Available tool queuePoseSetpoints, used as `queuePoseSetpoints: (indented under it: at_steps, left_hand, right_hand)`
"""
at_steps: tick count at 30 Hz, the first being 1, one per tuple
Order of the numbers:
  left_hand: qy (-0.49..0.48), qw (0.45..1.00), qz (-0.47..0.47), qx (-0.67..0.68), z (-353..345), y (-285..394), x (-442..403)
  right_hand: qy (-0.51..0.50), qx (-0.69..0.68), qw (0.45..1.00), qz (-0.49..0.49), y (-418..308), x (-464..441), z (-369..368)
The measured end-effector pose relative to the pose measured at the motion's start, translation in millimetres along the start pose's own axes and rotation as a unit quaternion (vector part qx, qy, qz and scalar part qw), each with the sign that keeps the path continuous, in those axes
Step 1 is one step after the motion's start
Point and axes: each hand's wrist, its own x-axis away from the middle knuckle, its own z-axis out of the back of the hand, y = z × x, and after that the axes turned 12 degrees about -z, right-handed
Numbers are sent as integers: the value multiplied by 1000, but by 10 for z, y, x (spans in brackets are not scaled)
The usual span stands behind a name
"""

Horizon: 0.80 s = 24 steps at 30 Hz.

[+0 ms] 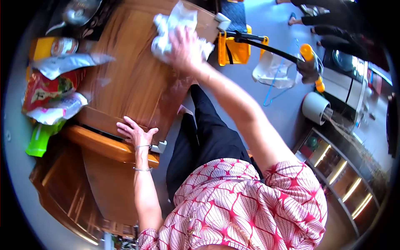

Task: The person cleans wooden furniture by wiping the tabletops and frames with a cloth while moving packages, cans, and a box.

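My right hand [183, 46] presses down on a crumpled white cloth [160, 46] at the far end of the wooden table [125, 58]; the fingers are slightly blurred and partly sunk in its folds. Near the close edge of that table, my left hand [136, 132] lies with spread fingers and holds nothing. Two thin bracelets circle the left wrist. Beside this hand, a pale corner guard [159, 146] covers the table's corner, and another corner guard [223, 21] sits past the cloth.
Along the table's left side lie a red food packet [48, 89], a silvery bag [62, 64], a jar [64, 46] and a green packet [43, 139]. A wooden chair [100, 143] touches the near edge. Right of the table are a yellow bucket [237, 51] and a grey pot [315, 107].
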Motion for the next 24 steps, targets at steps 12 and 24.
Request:
queuePoseSetpoints:
  at_steps: [12,24]
  left_hand:
    - [-27,998,20,-51,26,6,36]
    - [212,853,-435,-196,259,559,-844]
  right_hand:
    - [-31,-452,863,-224,-322,1860,3]
    - [59,-737,510,-441,706,514,-207]
